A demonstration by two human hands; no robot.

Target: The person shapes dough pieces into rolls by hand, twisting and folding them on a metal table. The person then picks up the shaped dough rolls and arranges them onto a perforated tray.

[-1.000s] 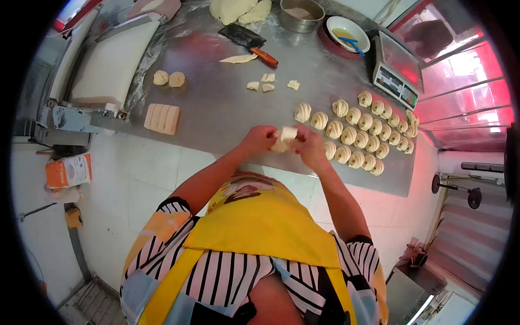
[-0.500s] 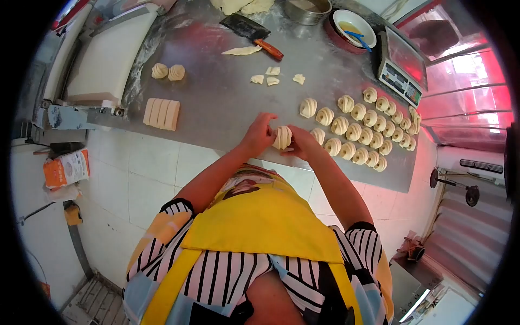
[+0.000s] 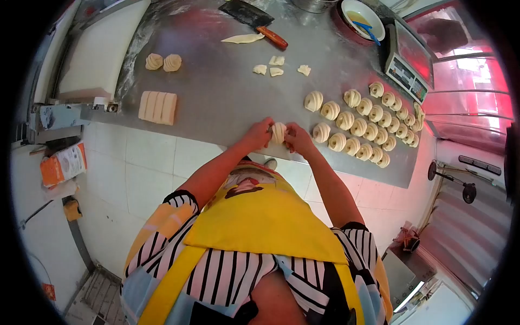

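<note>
Between my hands, just over the table's near edge, is a twisted dough roll (image 3: pixel 278 133) with ridged strands. My left hand (image 3: pixel 259 134) grips its left end with the fingers closed. At its right end my right hand (image 3: pixel 299 138) pinches the dough. Rows of several shaped dough rolls (image 3: pixel 358 127) lie on the steel table to the right. Past my hands are several small dough scraps (image 3: pixel 276 71). Off to the left sit a block of dough cut into strips (image 3: pixel 157 107) and two more twisted rolls (image 3: pixel 163 63).
A cleaver (image 3: pixel 254 21) with an orange handle lies at the back beside a thin dough strip (image 3: pixel 242 38). Back right are a white bowl (image 3: pixel 381 33) with a blue-handled tool and a digital scale (image 3: pixel 406 78). A machine with a pale belt (image 3: pixel 100 54) borders the left.
The dough roll and both hands have shifted slightly left and up. My right hand has come round closer to the roll's right end. The view has tilted slightly.
</note>
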